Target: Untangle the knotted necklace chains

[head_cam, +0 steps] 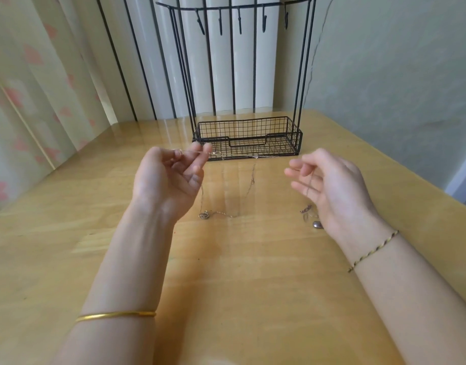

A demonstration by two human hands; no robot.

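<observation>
Chains [251, 182]: head view only. One thin strand is stretched in the air between both hands, just in front of the wire rack [247, 138], so it is hard to trace against the black mesh. From it, loops hang down to the table [253, 272]. A ring-shaped pendant [204, 215] lies on the wood between the hands.

Left hand [168, 177]: raised, palm up, thumb and forefinger pinching the strand's end, other fingers curled in.

Right hand [329, 185]: palm facing left, fingers half curled, with a strand held across them and the thumb on top. That strand drops to a pinkish clump [305, 208] and a grey pendant [317, 224] on the table (the palm edge partly covers the pendant).

Around:
- The rack has a basket base, tall uprights and a top bar with hooks.
- Curtain [29, 88] on the left, with a pink pattern.
- White ribbed panel with black bars behind.
- Gold bangle [116, 316] on the left forearm.
- Braided bracelet [374, 250] on the right wrist.
</observation>
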